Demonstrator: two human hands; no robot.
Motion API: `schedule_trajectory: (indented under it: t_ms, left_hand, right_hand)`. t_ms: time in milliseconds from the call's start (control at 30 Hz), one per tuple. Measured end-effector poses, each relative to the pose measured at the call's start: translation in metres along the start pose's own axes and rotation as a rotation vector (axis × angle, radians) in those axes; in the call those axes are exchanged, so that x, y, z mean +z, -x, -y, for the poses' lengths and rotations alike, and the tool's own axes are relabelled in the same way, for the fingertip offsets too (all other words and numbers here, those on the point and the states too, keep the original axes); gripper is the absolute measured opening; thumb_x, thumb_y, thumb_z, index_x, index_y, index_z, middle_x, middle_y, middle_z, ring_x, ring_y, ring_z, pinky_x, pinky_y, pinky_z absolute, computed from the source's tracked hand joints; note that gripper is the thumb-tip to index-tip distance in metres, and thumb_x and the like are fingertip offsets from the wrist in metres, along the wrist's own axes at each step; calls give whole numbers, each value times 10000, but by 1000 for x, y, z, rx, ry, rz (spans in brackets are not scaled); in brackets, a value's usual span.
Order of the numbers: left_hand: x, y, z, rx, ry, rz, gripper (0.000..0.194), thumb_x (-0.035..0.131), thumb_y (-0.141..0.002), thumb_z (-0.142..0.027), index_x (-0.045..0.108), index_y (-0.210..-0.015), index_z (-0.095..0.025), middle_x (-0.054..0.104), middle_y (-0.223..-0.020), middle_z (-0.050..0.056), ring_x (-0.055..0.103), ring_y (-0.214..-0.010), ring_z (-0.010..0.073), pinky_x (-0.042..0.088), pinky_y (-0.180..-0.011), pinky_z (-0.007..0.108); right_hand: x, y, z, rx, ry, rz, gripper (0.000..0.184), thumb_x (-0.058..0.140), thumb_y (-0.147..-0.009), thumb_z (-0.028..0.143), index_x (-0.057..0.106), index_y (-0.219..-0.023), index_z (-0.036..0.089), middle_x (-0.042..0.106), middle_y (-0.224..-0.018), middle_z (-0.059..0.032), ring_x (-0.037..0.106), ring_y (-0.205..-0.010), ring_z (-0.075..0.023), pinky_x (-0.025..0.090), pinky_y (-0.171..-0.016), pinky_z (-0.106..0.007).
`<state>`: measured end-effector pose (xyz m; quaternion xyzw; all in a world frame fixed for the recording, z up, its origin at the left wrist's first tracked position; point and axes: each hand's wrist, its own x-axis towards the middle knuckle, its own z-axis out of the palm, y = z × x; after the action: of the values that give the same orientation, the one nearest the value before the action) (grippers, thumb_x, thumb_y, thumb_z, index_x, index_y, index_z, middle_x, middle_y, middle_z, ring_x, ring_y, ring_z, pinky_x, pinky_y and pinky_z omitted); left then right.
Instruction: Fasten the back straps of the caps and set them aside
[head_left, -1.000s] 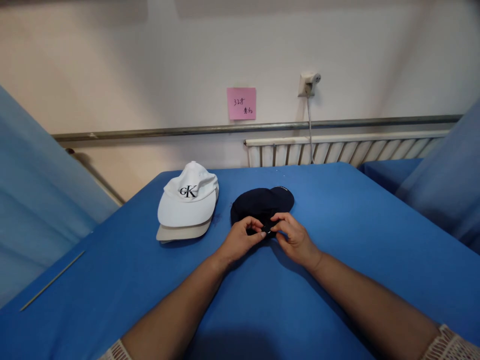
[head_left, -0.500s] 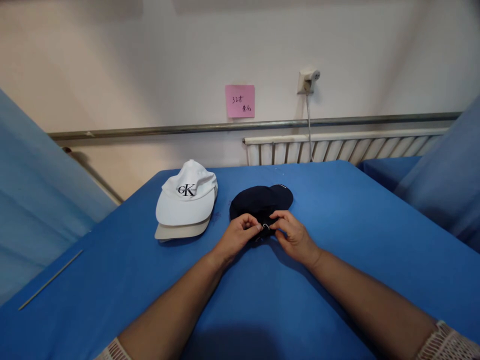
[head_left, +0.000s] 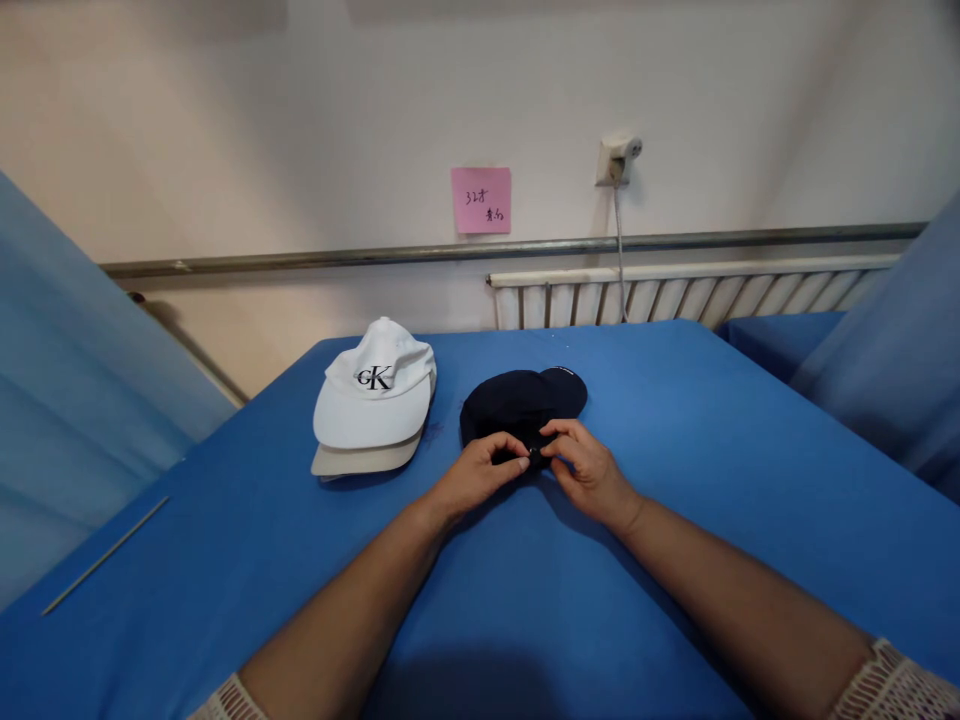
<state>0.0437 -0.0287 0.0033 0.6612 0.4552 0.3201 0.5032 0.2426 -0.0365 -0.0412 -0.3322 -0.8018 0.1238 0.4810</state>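
A dark navy cap (head_left: 506, 397) lies on the blue-covered table in front of me, its brim pointing to the far right. Thumb and forefinger of my left hand (head_left: 484, 474) are pinched at the near edge of the cap, on its strap. From the other side my right hand (head_left: 591, 475) pinches the same strap, its fingertips close to the left ones. Between them shows a small shiny buckle (head_left: 535, 455), partly covered by the fingers. To the left, a white cap (head_left: 367, 415) with black "CK" letters sits stacked on a beige cap (head_left: 367, 461).
A thin stick (head_left: 105, 556) lies near the left edge of the blue table (head_left: 637, 620). Behind are a metal rail (head_left: 337, 259), a radiator (head_left: 697, 290), a socket with a cable (head_left: 613, 163) and a pink note (head_left: 481, 200). Blue curtains (head_left: 90, 400) hang at both sides.
My left fingertips have shifted slightly right, closer to the buckle. The pale curved loop visible between the fingers before now shows only as a small glint. My right hand has barely moved.
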Motion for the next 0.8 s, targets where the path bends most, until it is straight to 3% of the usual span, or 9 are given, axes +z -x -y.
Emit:
schedule_trajectory:
  t_ms: [233,433,800]
  left_hand:
    - [1,0,-2,-42,207,-49,214,709,-688,-317,575,-662,-152,564,-755,4,466,-665,105,349,-632,253]
    - [5,2,-5,-102,292,-100,177,656,-658,-275,577,-573,-142,610,-985,63,513,-771,145,367,-662,273]
    - [10,-1,1,-54,220,-161,146,577,-589,-214,506,-467,-179,631,-795,73,526,-1016,250,379,-752,318]
  right_hand:
    - [0,-1,1,-17,-10,-1,323,447,-810,0,576,-1008,221,532,-1168,-90,587,-1061,-194,532,-880,-379]
    - [0,0,4,-32,-3,42,319,442,-820,2,567,-1022,215,518,-1180,-101,580,-1060,-193,534,-872,-375]
    - [2,-1,10,-130,18,87,271,429,-854,31,566,-1019,196,503,-1193,-114,592,-967,-177,548,-786,-332]
